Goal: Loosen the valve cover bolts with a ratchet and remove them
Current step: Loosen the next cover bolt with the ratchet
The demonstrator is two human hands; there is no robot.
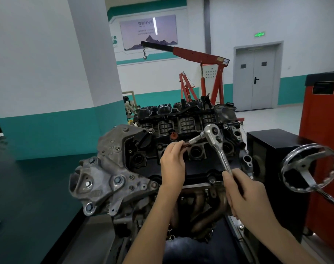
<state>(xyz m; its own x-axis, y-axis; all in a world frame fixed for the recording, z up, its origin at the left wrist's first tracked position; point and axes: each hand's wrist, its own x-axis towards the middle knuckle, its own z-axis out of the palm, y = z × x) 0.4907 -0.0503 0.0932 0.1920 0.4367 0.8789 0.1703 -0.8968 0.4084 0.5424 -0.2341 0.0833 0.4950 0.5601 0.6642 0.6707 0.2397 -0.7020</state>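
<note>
A chrome ratchet point(215, 141) is lifted above the black valve cover point(196, 168) of an engine on a stand. My right hand point(246, 195) grips the ratchet's handle at its lower end. The ratchet's head is tilted up, and its socket point(195, 139) points left. My left hand point(172, 162) pinches a small dark bolt point(185, 145) at the mouth of the socket. Another bolt point(211, 180) sits in the cover's near edge.
A chrome handwheel point(311, 168) of the engine stand juts out at the right, in front of a black box point(272, 141) and a red cabinet point(322, 130). A red engine hoist point(200, 73) stands behind. A white and teal pillar point(48, 92) is at the left.
</note>
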